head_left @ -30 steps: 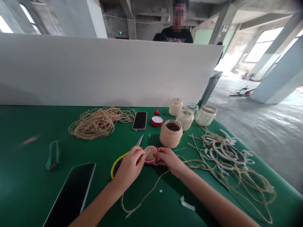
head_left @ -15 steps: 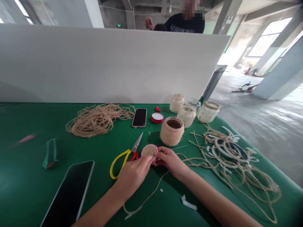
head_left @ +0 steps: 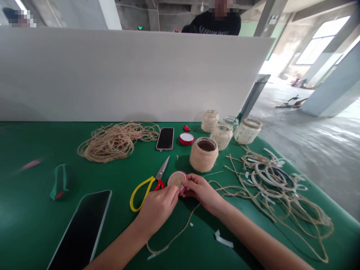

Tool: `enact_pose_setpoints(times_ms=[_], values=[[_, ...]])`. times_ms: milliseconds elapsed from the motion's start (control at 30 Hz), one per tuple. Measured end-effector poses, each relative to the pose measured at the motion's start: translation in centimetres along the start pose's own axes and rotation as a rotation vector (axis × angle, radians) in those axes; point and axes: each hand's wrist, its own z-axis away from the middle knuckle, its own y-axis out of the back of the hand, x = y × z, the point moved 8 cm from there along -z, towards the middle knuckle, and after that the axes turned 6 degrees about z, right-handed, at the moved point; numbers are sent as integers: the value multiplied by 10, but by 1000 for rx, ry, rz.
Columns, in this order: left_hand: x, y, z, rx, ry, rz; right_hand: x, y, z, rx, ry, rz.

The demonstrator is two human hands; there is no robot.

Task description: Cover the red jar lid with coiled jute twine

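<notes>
Between my hands is a round, red-rimmed lid [head_left: 176, 178] with tan twine laid over its face. My left hand [head_left: 160, 206] is closed, its fingertips pinched together at the lid's lower edge. From the right, my right hand [head_left: 204, 192] grips the lid's rim with thumb and fingers. A loose strand of twine [head_left: 184, 228] trails from below my hands toward the table's near side. Beside my left hand lie scissors [head_left: 142, 193] with yellow and red handles. Just behind the lid stands a twine-wrapped jar [head_left: 204, 155].
Several glass jars [head_left: 222, 137] stand at the back right. A twine heap [head_left: 109, 144], a phone [head_left: 165, 138] and another red lid [head_left: 187, 139] lie farther back. Tangled twine and white strips [head_left: 281, 195] cover the right side. A large dark-screened device [head_left: 81, 232] lies front left.
The view has tilted very slightly. My left hand has shifted a little on the lid; the right keeps its grip. The person behind the white panel has lowered a hand.
</notes>
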Motion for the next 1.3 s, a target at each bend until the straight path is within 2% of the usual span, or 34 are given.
enact_pose_setpoints(times_ms=[167, 567, 667, 867, 1067, 1133, 1300], values=[[-3, -7, 1, -56, 21, -37, -3, -1, 2, 10, 15, 6], [4, -7, -1, -55, -8, -56, -5, -1, 3, 72, 67, 66], [2, -7, 0, -52, 23, 2, -7, 0, 5, 95, 87, 84], [-5, -11, 2, -115, 115, 201, -11, 5, 5, 135, 125, 98], [-14, -10, 1, -117, 217, 383, -18, 5, 5, 119, 154, 142], [-14, -9, 1, -113, 188, 369, -20, 5, 5, 113, 160, 156], [-6, -11, 4, -122, 18, 214, -16, 3, 5, 91, 146, 185]])
